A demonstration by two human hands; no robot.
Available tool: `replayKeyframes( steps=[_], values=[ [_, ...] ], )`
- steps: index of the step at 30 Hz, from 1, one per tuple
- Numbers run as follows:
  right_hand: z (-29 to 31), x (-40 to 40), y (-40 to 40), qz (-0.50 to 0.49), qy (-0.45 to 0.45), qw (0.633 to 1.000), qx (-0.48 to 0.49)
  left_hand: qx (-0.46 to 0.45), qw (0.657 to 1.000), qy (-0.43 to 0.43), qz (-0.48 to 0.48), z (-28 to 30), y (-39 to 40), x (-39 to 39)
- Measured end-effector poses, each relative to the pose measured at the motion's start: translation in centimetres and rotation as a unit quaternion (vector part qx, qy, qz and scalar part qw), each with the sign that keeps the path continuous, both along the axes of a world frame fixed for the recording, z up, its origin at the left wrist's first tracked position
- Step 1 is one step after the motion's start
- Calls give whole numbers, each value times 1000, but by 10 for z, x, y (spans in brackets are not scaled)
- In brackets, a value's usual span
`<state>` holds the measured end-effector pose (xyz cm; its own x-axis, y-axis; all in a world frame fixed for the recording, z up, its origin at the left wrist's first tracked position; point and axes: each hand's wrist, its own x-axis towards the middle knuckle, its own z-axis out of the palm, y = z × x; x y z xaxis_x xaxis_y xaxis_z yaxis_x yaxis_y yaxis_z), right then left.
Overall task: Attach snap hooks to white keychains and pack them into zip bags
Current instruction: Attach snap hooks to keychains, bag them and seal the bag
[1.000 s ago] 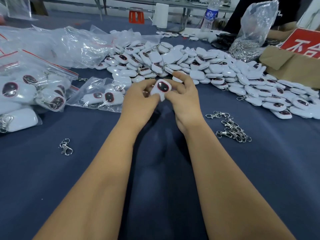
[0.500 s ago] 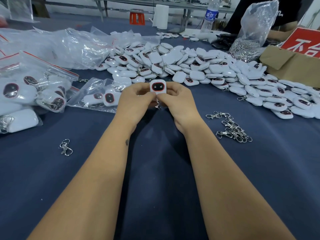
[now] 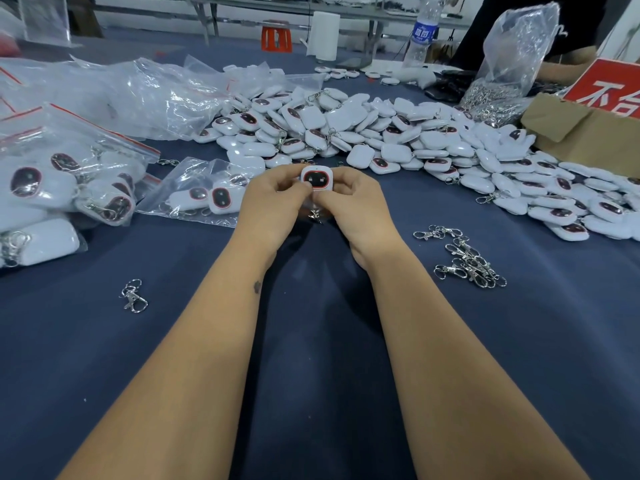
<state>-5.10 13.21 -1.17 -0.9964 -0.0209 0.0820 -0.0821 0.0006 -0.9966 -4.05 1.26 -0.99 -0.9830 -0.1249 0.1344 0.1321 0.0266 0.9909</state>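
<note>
A white keychain with a dark red-rimmed face stands upright between both hands above the blue cloth. My left hand pinches its left side and my right hand pinches its right side. A metal snap hook hangs below the keychain between my thumbs, partly hidden. A small cluster of loose snap hooks lies to the right of my right wrist. One lone snap hook lies at the left. A zip bag with a few keychains lies just left of my left hand.
A big heap of white keychains spreads across the table beyond my hands. Filled zip bags lie at the far left, empty plastic bags behind them. A cardboard box, a bag of hooks and a water bottle stand at the back right.
The keychain has turned from tilted to upright with its dark face toward me, and both hands have drawn slightly closer to me. The snap hook now shows below it.
</note>
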Motion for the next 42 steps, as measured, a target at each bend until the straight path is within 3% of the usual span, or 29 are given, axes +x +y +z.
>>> replayKeyframes(
  steps=[6, 26, 42],
  values=[
    [1, -3, 0, -14, -13, 999, -32, 4, 1000, 2, -1, 2, 1, 3],
    [-1, -3, 0, -5, 1, 1000, 18, 13, 1000, -9, 13, 0, -1, -1],
    [3, 1, -1, 9, -4, 1000, 8, -79, 996, 6, 33, 2, 4, -1]
  ],
)
